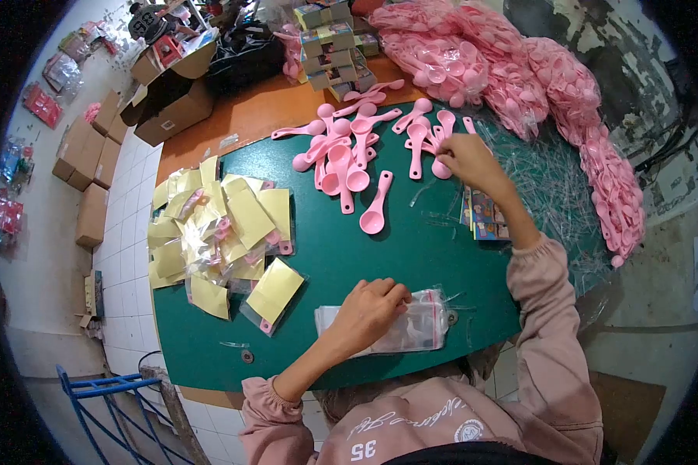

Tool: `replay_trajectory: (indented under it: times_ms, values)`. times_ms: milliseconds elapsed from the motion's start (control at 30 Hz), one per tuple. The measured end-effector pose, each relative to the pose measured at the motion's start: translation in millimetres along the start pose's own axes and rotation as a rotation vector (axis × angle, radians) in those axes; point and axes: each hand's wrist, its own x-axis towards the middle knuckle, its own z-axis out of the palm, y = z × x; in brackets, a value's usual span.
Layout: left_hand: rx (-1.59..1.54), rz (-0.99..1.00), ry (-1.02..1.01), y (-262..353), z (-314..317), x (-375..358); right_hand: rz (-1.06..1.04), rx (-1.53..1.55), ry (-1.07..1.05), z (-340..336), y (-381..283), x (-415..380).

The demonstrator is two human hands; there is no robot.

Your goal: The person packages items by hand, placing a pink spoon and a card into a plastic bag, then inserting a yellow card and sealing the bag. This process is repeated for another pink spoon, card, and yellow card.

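My left hand (371, 311) rests low on a stack of clear plastic bags (423, 329) near the table's front edge, its fingers bent and pinched at the top bag. Farther out, my right hand (469, 161) reaches into the smaller group of pink measuring spoons, its fingertips closed on a pink measuring spoon (441, 169). The fingers partly hide that spoon. A larger heap of pink measuring spoons (338, 159) lies left of it, with one spoon (374, 213) lying apart. Below my right forearm are printed cards (485, 218).
Packed bags with yellowish cards (248, 221) are piled on the left of the green table (326, 256). Clear plastic strips (531, 178) cover its right side. Behind are large bags of pink spoons (473, 62), card stacks (329, 50) and an open cardboard box (171, 108).
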Motion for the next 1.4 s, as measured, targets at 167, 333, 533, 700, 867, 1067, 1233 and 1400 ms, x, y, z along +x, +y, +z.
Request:
replay_trajectory:
  times_ms: [167,333,533,700,867,1067,1233,1400]
  values:
    - [-0.047,0.002,0.067,0,-5,2,0.134,-0.337,0.043,22,-34,15]
    - [-0.248,-0.039,0.034,-7,-21,4,0.036,-0.243,0.009,34,-57,-6]
    - [-0.830,-0.085,0.085,-30,-14,4,0.135,-0.148,0.079,49,-42,-8]
    - [-1.376,-0.231,0.004,-34,-22,5,0.058,-0.016,0.175,37,-39,-18]
    - [-1.368,-0.310,0.129,-34,-24,8,0.058,0.195,0.228,-22,-72,-46]
    - [-1.280,-0.376,0.213,-30,-29,8,0.362,0.719,0.136,-40,-114,-85]
    - [-1.155,-0.390,0.159,-26,-31,8,0.293,0.738,0.359,-38,-132,-89]
    - [-1.161,-0.367,0.142,-25,-29,9,0.232,0.628,0.269,-34,-135,-91]
